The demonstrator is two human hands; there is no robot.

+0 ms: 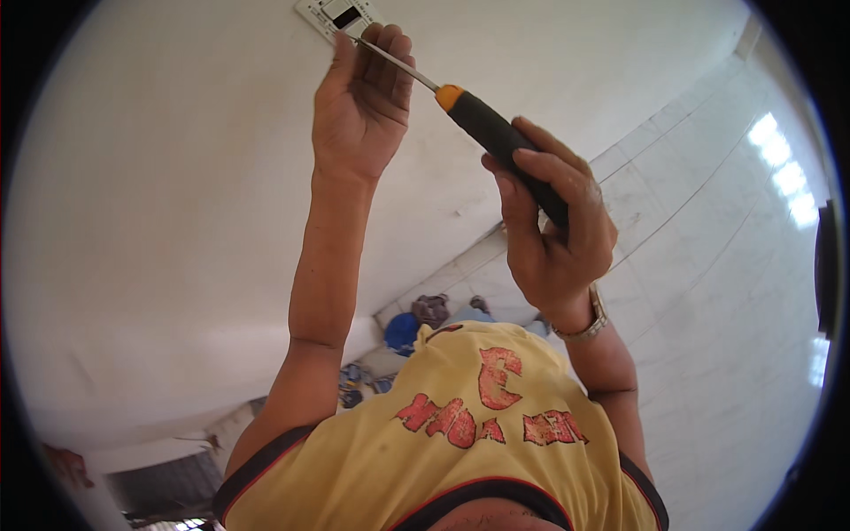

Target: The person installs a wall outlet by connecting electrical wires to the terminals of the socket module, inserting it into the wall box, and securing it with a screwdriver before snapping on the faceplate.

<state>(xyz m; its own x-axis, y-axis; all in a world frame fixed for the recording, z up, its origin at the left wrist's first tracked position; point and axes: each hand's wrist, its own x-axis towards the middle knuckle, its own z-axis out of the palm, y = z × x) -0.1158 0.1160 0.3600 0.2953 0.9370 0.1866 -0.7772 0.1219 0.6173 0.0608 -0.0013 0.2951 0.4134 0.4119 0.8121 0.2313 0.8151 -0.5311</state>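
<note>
My right hand (558,230) is closed round the black-and-orange handle of a long screwdriver (487,128), whose metal shaft slants up to the white wall switch plate (323,13) at the top. My left hand (361,106) is raised just below that plate, fingers curled together behind the shaft and thumb beside the screwdriver's tip. What, if anything, is pinched in its fingertips is too small to make out.
A white wall (177,159) fills the upper left. Pale tiles (691,248) run along the right. Lower down, behind my body, lie a blue round object (401,334), dark bundles (430,310) and several small items (352,380). A dark opening (159,491) shows at bottom left.
</note>
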